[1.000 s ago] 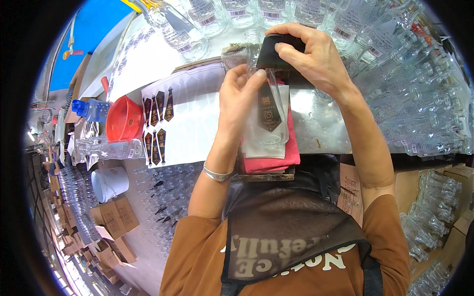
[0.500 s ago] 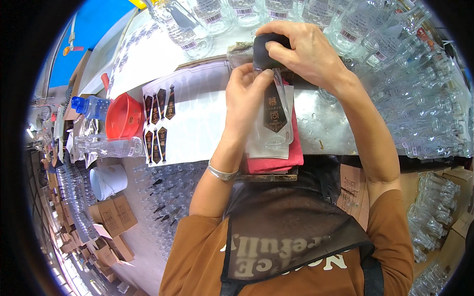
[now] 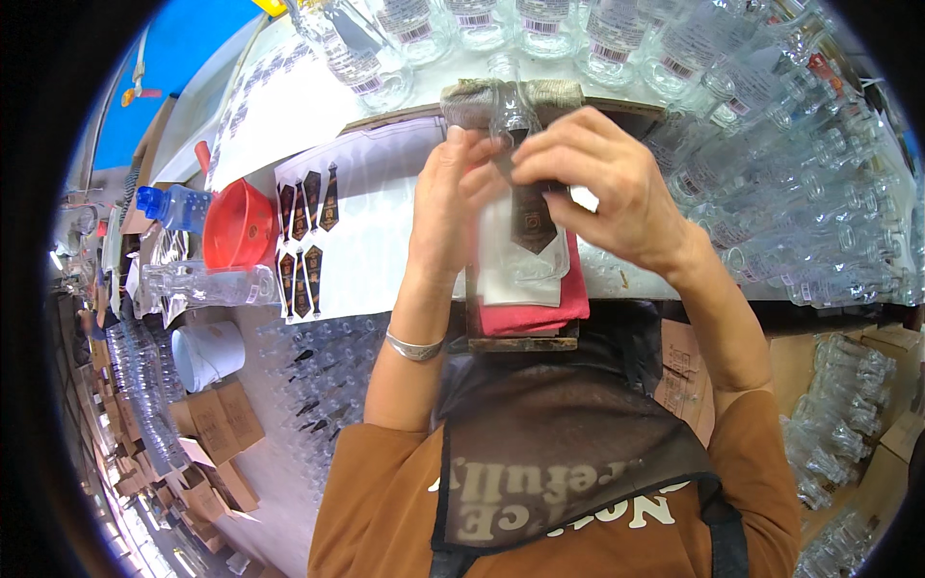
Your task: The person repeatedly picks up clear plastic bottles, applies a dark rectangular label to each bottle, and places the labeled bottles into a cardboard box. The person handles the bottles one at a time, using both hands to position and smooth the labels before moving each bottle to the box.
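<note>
A clear glass bottle [image 3: 541, 265] lies with its neck away from me on a rolled grey cloth [image 3: 559, 93]. It bears a black tie-shaped label [image 3: 533, 227]. My left hand [image 3: 445, 197] is beside the bottle's left side near the neck, its fingers loosely apart and slightly blurred, with nothing visible in them. My right hand [image 3: 617, 188] hovers over the label's upper part, fingers bent and thumb below. Motion smears its fingertips, so I cannot tell what they hold. White paper and a folded red cloth [image 3: 535, 320] lie under the bottle.
A white sheet with several tie-shaped labels [image 3: 306, 200] lies left, beside a red plastic scoop [image 3: 239, 226], a blue-capped bottle [image 3: 175, 207] and a glass bottle [image 3: 214, 286] on its side. Upright bottles [image 3: 472, 24] line the back. Many bottles [image 3: 800, 241] crowd the right.
The black pad that my right hand held at the bottle's neck no longer shows there. That hand has come nearer to me, over the label. My left hand has shifted left, off the neck.
</note>
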`<state>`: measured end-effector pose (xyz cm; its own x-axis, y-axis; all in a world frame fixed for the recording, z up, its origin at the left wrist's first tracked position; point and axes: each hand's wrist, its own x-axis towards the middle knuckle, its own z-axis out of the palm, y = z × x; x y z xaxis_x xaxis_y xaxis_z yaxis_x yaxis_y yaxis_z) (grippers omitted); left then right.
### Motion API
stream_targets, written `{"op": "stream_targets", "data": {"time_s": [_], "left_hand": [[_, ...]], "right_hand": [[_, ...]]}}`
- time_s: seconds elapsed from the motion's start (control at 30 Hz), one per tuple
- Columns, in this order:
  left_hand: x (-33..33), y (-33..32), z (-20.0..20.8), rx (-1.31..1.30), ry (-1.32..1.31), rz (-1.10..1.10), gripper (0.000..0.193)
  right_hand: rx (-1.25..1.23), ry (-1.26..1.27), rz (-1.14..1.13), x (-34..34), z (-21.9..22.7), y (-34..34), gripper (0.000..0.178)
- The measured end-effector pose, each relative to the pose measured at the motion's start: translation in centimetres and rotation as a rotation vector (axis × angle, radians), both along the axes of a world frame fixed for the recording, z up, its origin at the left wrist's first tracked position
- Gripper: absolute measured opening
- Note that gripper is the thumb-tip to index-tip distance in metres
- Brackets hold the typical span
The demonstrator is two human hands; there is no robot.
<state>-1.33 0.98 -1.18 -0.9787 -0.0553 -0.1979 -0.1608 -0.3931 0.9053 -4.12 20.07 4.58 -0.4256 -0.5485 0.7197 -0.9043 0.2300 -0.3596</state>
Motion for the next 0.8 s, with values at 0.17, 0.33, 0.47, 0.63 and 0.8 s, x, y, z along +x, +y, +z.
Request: {"op": "stream_targets", "data": {"time_s": [0.17,0.33,0.47,0.63,0.8], "left_hand": [[-0.4,0.4,0.0,-0.048,-0.043,-0.026,0.071],[-0.3,0.5,0.4,-0.119,-0.034,-0.016,0.070],[-0.6,0.8,0.9,-0.153,-0.040,-0.032,0.070],[-1.4,0.8,0.5,-0.204,-0.054,0.001,0.057],[-2.8,0.9,-0.4,-0.340,-0.033,-0.044,0.053]], "right_hand": [[-0.005,-0.159,-0.146,0.6,-0.3,0.6,0.022],[-0.058,-0.276,0.107,0.7,-0.2,1.5,0.032],[-0.063,-0.373,-0.153,1.4,-0.1,1.9,0.029],[-0.127,-0.582,-0.023,1.6,-0.1,2.1,0.027],[-0.262,-0.627,-0.322,-1.1,-1.5,1.0,0.028]]}}
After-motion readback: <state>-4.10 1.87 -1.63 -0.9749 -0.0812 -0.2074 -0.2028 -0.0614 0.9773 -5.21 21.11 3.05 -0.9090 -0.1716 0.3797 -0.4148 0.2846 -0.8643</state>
